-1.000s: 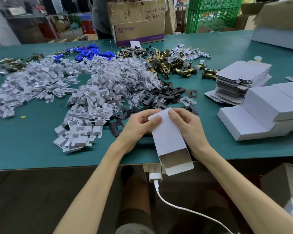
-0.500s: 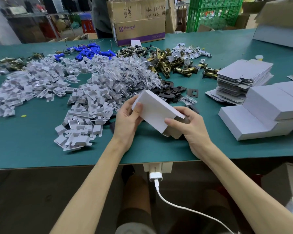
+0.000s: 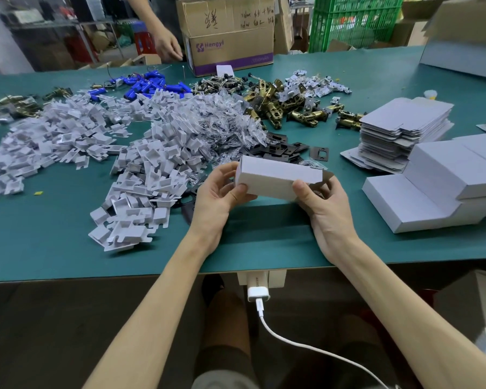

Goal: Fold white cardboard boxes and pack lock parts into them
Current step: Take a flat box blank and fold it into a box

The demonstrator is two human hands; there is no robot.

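Note:
A small white cardboard box (image 3: 275,176) is held sideways above the green table (image 3: 264,237), its open end with brown inside flaps pointing right. My left hand (image 3: 218,196) grips its closed left end, thumb on the near face. My right hand (image 3: 324,203) grips the open right end, thumb on the near face and fingers behind the flaps. Behind the box lie black strike plates (image 3: 286,148), clear screw bags (image 3: 230,122) and brass latches (image 3: 295,112). A stack of flat box blanks (image 3: 404,122) sits at the right.
White cardboard inserts (image 3: 152,169) are heaped at the left and centre, with blue parts (image 3: 149,85) behind them. Folded white boxes (image 3: 443,186) are piled at the right edge. A brown carton (image 3: 227,35) stands at the back, another person's hand (image 3: 167,47) beside it. A charger (image 3: 258,293) hangs under the table edge.
The box has turned from pointing toward me to lying sideways, open end now at the right. Both hands rose with it and shifted their grip to its two ends.

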